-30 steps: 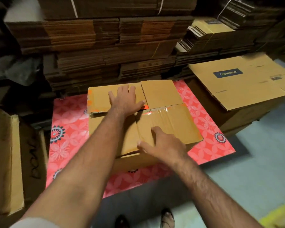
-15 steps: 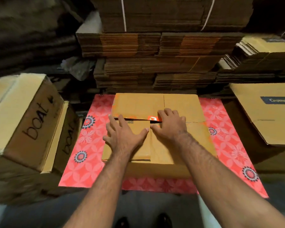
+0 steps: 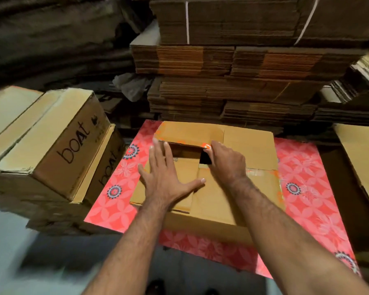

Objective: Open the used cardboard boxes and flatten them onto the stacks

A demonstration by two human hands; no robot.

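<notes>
A brown cardboard box (image 3: pixel 251 145) with orange tape remnants sits on a pink flowered sheet (image 3: pixel 307 188). Its far left flap (image 3: pixel 188 133) is lifted a little, and a dark gap shows at the middle seam. My left hand (image 3: pixel 168 175) lies flat with spread fingers on the near left flap. My right hand (image 3: pixel 224 160) is at the seam, its fingers curled down into the gap under the edge of the far flap. Tall stacks of flattened cardboard (image 3: pixel 232 86) rise right behind the box.
Two closed boxes marked "boat" (image 3: pixel 58 141) stand at the left beside the sheet. A flattened carton (image 3: pixel 364 158) lies at the right edge. Crumpled plastic (image 3: pixel 132 84) sits behind. Grey floor (image 3: pixel 9 252) and my feet are at the bottom.
The far left flap has risen and a dark gap has opened at the seam. My right fingers have gone into that gap. My left hand has spread flatter on the near flap.
</notes>
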